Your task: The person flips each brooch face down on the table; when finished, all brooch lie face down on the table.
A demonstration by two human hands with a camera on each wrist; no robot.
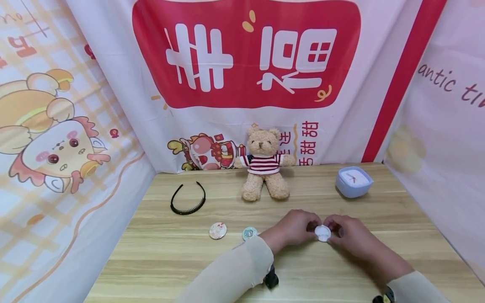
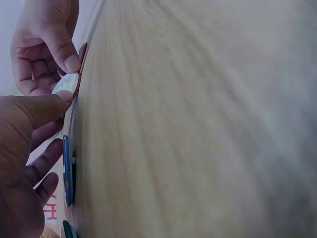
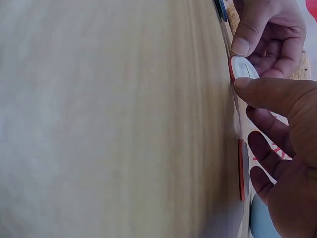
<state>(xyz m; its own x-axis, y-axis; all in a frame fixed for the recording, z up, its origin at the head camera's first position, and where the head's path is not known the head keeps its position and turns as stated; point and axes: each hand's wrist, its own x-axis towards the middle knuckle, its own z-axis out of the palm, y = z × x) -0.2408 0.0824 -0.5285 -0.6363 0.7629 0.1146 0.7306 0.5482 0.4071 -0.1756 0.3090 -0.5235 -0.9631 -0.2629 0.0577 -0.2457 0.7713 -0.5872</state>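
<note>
A small round badge is held upright between both hands, its white side toward the head camera. In the right wrist view this badge shows a red rim and a thin pin line across its white back. My left hand pinches its left edge between thumb and finger. Opposite, my right hand pinches the right edge, its other fingers loosely bent. Another red-edged disc lies on the table beside the right fingers. Near the left forearm lie a teal badge and a pale patterned badge.
A teddy bear in a striped shirt sits at the table's back, against the printed cloth. The black toothed headband lies at the left. At the back right stands a blue clock. Cloth walls flank the wooden table.
</note>
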